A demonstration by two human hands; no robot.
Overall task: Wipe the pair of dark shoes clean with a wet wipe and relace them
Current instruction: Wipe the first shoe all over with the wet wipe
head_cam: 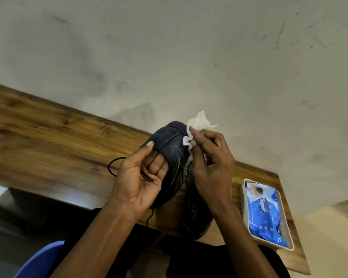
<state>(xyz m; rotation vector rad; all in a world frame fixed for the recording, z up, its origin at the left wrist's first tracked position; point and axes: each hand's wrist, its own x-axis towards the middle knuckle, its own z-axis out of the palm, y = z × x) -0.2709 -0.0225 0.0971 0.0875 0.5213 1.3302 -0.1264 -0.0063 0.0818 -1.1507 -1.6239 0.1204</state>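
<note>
Long brown wood-grain tabletop [48, 125] running along a scuffed pale plaster wall [169, 47]. Dark blue-black leather shoe [169, 157] being held raised above tabletop in left hand [137, 183], fingers tucked inside the opening, thumb on the upper. Second dark shoe [195, 217] lying on tabletop just beneath. Blue wet-wipe packet [267, 215] sitting in cream tray [289, 233], rightward. Right hand [211, 167] pinching crumpled white wet wipe [199, 123] against held shoe's toe. Thin black lace [114, 167] trailing loose at left.
</note>
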